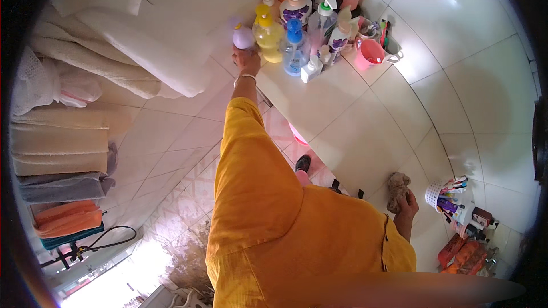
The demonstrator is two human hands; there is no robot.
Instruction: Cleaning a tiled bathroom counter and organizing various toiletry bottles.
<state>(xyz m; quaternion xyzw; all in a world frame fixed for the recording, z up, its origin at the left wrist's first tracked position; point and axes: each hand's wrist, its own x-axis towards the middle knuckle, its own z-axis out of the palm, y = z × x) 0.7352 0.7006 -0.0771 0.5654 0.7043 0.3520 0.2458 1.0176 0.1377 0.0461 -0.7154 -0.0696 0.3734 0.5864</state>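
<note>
My left hand (246,60) reaches to the far end of the tiled counter (337,114), closed around the lower part of a small lilac bottle (244,37) with a yellowish top. Just right of it stands a yellow pump bottle (268,35). Next to that is a clear pump bottle with a blue top (294,51). At the right, my right hand (406,210) grips a crumpled grey-brown cloth (398,190) over the counter. Its fingers partly hide behind the cloth.
More bottles crowd the counter's far corner, including a white pump bottle (295,8) and a pink cup (371,53). A white basket of tubes (436,194) and orange packets (469,258) lie at right. Towels (63,137) hang at left.
</note>
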